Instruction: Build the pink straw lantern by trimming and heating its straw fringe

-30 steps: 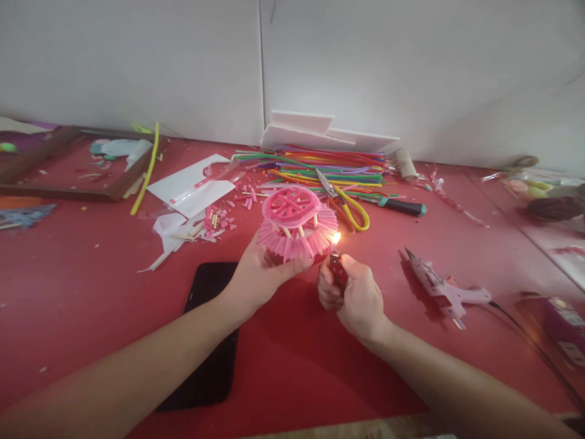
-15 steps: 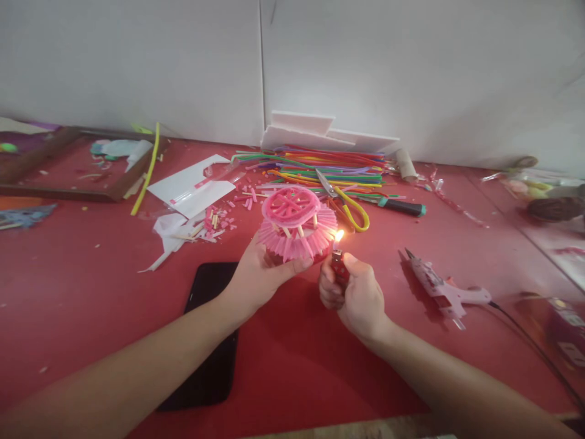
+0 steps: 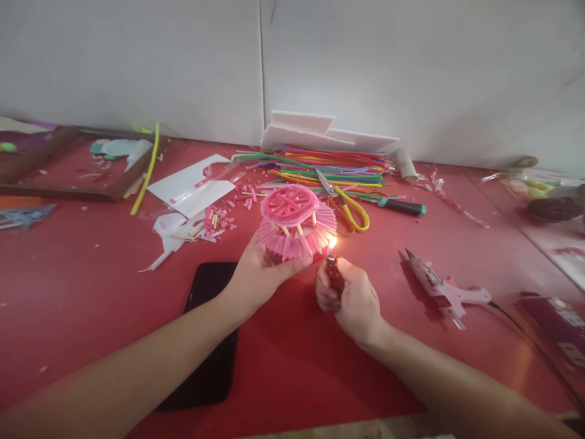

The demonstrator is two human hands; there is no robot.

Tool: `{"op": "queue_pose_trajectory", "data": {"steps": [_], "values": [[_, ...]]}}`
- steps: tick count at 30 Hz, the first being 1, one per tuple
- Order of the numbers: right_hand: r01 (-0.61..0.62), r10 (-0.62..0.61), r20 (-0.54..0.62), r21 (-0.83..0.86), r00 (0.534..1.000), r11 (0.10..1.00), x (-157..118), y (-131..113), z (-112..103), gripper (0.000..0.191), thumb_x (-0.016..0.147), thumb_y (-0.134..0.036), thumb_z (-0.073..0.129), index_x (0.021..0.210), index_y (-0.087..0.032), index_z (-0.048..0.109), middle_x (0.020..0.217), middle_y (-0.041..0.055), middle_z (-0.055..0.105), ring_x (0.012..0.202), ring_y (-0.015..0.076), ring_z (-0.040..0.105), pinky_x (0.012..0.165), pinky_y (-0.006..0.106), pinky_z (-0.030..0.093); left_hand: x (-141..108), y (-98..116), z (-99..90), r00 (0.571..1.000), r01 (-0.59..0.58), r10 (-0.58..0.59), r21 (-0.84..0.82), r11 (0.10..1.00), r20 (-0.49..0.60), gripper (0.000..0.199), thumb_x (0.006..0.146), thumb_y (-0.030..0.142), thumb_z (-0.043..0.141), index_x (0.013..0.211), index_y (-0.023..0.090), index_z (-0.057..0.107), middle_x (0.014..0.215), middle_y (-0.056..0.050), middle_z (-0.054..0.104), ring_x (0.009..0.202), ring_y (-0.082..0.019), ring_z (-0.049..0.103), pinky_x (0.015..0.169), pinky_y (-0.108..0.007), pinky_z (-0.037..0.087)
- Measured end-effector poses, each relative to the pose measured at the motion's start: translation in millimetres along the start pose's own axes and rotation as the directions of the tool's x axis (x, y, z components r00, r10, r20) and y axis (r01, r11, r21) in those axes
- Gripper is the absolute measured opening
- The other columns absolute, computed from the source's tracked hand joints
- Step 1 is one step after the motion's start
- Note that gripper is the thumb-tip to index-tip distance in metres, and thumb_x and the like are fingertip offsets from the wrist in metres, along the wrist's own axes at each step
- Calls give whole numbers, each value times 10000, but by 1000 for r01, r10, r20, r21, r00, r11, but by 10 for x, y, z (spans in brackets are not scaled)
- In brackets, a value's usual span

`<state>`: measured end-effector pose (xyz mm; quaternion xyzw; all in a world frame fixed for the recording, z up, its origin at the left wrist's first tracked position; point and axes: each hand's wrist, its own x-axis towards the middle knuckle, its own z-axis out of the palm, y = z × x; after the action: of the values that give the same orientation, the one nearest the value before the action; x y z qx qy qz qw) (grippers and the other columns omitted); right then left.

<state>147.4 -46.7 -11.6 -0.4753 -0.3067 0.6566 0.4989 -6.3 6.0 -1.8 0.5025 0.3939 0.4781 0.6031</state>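
Observation:
My left hand is closed around the lower left side of a pink craft model. The model has a round spoked top, short pale sticks below it and a pleated pink skirt; its underside is hidden by my fingers. Close by on the right, my right hand grips a red lighter upright, thumb at its top. A flame burns from the lighter at the right edge of the pleated skirt.
Behind the model lie scissors, coloured pipe cleaners and a black-handled tool. A glue gun with its cord rests at right. A black tablet-like slab lies under my left forearm. Pink scraps and white card sit left.
My right hand has moved the lit lighter slightly left and down, so the flame sits lower at the skirt's edge. The model in my left hand has barely moved.

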Motion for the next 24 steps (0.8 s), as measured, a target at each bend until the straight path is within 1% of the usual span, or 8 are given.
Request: {"op": "queue_pose_trajectory", "data": {"steps": [5, 9, 14, 21, 24], "values": [[-8, 8, 16, -14, 1000, 1000, -16, 12, 7, 355, 861, -488, 492, 618, -232, 453, 524, -83, 291, 470, 83, 188, 455, 247, 179, 5, 9, 9, 1000, 4, -4, -5, 1000, 10, 402, 712, 255, 896, 1049, 221, 679, 1063, -24, 808, 1058, -236, 752, 977, -385, 596], [-1, 1, 23, -21, 1000, 1000, -38, 36, 15, 362, 878, -486, 491, 624, -230, 455, 532, -80, 296, 480, 86, 189, 463, 251, 177, 5, 28, 16, 1000, 15, -15, -7, 1000, -11, 441, 697, 255, 904, 1075, 219, 681, 1085, -33, 806, 1079, -249, 746, 996, -400, 588], [10, -9, 38, -18, 999, 1000, -52, 65, 32, 365, 882, -500, 508, 641, -231, 454, 536, -82, 293, 485, 87, 183, 468, 254, 169, 0, 21, 24, 999, 19, -19, -12, 1000, -26, 471, 650, 270, 931, 1046, 223, 680, 1066, -34, 804, 1072, -266, 744, 988, -417, 587], [12, -11, 63, -25, 998, 1000, -58, 95, 36, 380, 886, -515, 506, 641, -228, 459, 545, -85, 283, 492, 86, 184, 476, 259, 157, 5, 38, 26, 1000, -12, 12, 2, 1000, -1, 425, 675, 265, 914, 1030, 211, 686, 1049, -44, 809, 1049, -275, 751, 963, -420, 597], [26, -23, 73, -48, 997, 999, -60, 106, 33, 402, 899, -534, 495, 643, -227, 461, 546, -85, 282, 495, 87, 193, 478, 261, 157, 3, 50, 27, 1000, -2, 2, -7, 1000, -7, 419, 671, 255, 915, 1018, 213, 684, 1027, -32, 810, 1032, -267, 755, 954, -413, 599]]}}
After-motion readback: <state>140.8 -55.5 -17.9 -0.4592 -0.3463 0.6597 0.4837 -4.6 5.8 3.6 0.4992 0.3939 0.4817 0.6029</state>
